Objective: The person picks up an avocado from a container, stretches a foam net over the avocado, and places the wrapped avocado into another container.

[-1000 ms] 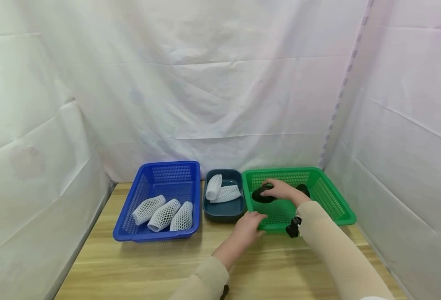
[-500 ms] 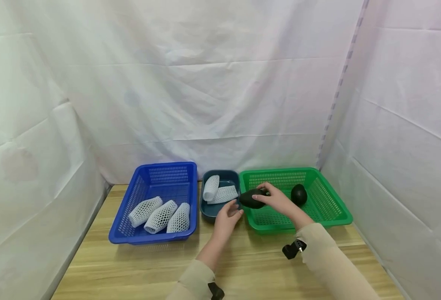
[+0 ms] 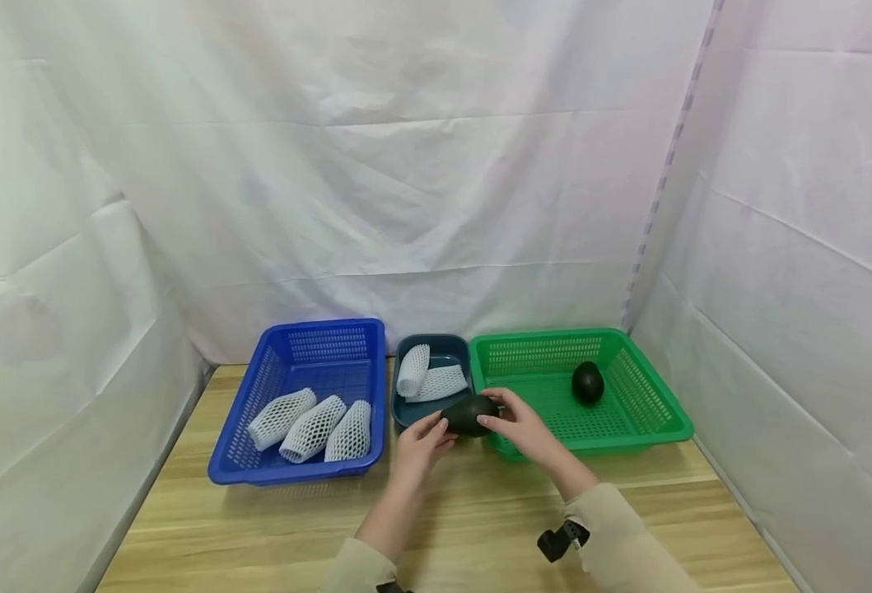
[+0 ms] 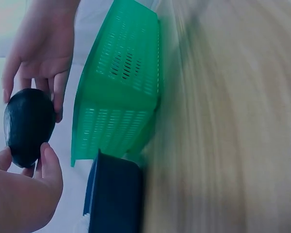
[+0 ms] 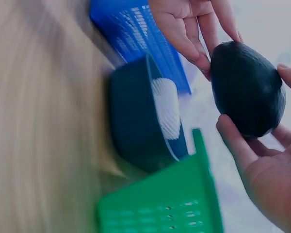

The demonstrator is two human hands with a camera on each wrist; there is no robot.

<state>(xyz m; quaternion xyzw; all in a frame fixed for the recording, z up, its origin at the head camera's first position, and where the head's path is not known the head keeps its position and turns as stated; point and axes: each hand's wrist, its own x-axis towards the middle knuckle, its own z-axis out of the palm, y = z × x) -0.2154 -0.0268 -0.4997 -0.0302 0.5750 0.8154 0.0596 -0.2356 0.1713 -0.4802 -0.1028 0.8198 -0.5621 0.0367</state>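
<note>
I am holding the dark oval fruit [image 3: 468, 414] up off the table [image 3: 258, 527], between my two hands, in front of the small dark teal tray. My left hand [image 3: 417, 449] is pinching its 9 o'clock end between thumb and fingers; my right hand [image 3: 520, 430] is gripping the 3 o'clock end the same way.

From the fruit, the dark teal tray [image 3: 446, 360] is sitting at 11 o'clock with two white foam nets [image 3: 439, 384] lying in it, one leaning across the other. The green basket [image 3: 532, 389] is standing just beside the tray, toward 3 o'clock, and a second dark fruit [image 3: 587, 383] is resting inside. At 9 o'clock the blue basket [image 3: 332, 379] is holding three more nets [image 3: 312, 428] toward its 6 o'clock side. Pale cloth [image 3: 436, 189] is hanging at 12 o'clock.
</note>
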